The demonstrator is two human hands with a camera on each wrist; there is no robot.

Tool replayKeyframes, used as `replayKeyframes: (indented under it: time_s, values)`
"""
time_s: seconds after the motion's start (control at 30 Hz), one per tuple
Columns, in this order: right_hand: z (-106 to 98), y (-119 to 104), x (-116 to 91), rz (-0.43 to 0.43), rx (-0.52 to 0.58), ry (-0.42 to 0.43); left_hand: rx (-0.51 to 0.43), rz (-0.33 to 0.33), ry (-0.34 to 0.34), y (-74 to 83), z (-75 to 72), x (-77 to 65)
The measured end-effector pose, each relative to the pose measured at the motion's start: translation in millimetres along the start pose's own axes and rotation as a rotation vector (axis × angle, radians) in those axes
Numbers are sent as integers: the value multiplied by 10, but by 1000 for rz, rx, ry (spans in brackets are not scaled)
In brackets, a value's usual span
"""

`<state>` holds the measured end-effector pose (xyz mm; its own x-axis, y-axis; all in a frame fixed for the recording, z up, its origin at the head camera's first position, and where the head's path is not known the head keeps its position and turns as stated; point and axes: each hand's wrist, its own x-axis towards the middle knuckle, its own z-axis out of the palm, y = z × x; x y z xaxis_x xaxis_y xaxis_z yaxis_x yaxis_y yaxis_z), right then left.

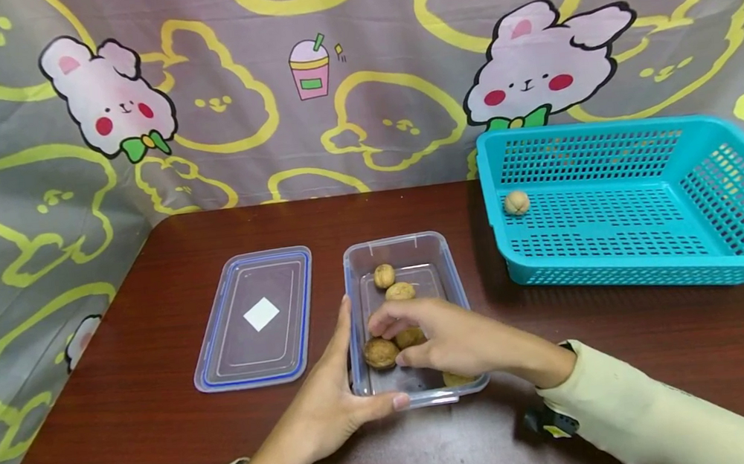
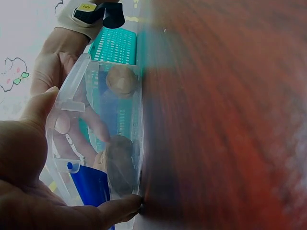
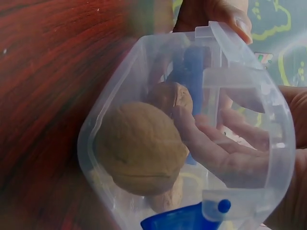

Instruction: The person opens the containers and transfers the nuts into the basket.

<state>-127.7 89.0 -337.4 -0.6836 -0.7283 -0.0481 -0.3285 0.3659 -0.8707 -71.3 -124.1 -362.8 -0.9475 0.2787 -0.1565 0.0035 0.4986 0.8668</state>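
Observation:
A clear plastic container [image 1: 403, 242] stands on the table with several walnuts inside, among them a brown walnut [image 1: 381, 354] near its left wall and another walnut [image 1: 384, 275] toward the far end. The left hand [image 1: 324, 405] rests against the near left corner, its thumb along the front rim and its fingers extended along the left wall. Reaching into the container, the right hand [image 1: 452, 336] has its thumb and curved fingers spread apart around the walnuts. Its fingertips touch or nearly touch a walnut [image 3: 180, 96] in the right wrist view. A nearer walnut [image 3: 139, 148] lies by the wall.
A teal perforated basket [image 1: 617, 264] stands at the right, with a pale walnut [image 1: 517, 203] in its left corner. To the container's left, a clear lid [image 1: 258, 347] with a blue seal and white label lies flat. A patterned curtain [image 1: 387, 36] hangs behind the table.

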Motion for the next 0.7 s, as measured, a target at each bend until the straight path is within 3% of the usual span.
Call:
replayKeyframes:
  time_s: [0.43, 0.7]
  values:
    - [101, 7, 43, -27, -36, -53, -31, 25, -5, -20, 6, 17]
    - [153, 0, 64, -5, -114, -48, -33, 26, -3, -20, 5, 15]
